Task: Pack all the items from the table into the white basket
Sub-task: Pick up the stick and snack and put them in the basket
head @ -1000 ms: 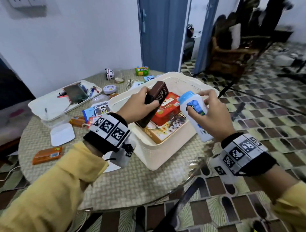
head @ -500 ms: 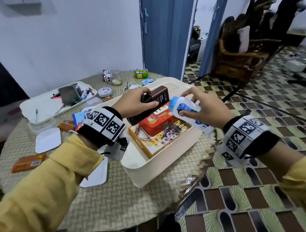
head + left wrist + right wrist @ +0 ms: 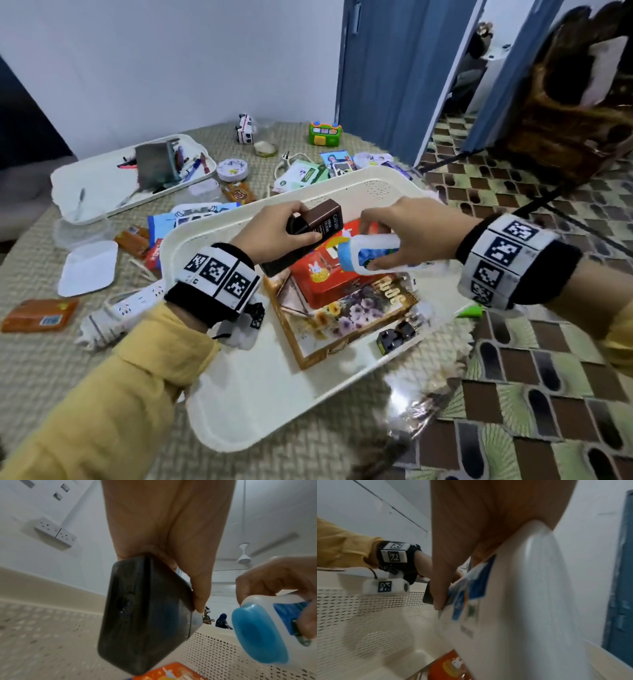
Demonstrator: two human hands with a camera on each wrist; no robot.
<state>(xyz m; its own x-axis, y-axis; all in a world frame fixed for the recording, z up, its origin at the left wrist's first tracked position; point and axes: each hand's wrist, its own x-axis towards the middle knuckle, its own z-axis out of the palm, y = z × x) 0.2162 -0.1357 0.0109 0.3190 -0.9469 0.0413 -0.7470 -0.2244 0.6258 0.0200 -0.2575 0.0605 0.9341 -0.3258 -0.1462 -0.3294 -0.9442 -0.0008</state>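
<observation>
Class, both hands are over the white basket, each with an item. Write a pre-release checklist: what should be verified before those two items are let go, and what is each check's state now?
1. Left hand grips the brown box firmly: ok.
2. Right hand grips the white bottle with the blue cap firmly: ok.
3. Both items are over the inside of the white basket, not its rim: ok.
4. Landing spot is flat: not ok; the red tin lies on the floral box directly below.
5. Bottle cap is closed tight: cannot tell.
6. Free floor remains in the basket's near end: ok.
</observation>
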